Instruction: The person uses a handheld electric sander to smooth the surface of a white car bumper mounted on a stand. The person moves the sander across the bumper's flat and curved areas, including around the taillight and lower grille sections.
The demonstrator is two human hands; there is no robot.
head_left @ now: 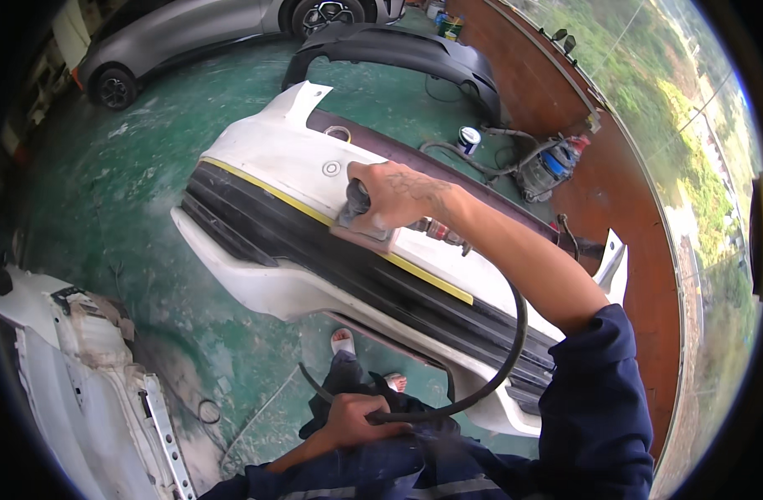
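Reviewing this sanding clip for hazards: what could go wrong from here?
The right hand presses the sander right beside the yellow tape line; a drift could scuff the black trim. The left hand holds the air hose looped low, where it might snag the bumper edge.

A car body repair workshop, open on one side to trees.

A detached white bumper (315,175) edged with yellow masking tape (331,221) lies across the middle, a dark bumper (398,50) sits on the dusty green painted floor (106,192) behind it, and a silver car (190,33) is parked beyond. A stripped white body panel (73,375) lies at lower left, and a small compressor-like machine (548,167) with hoses stands by the brown wall (631,217).
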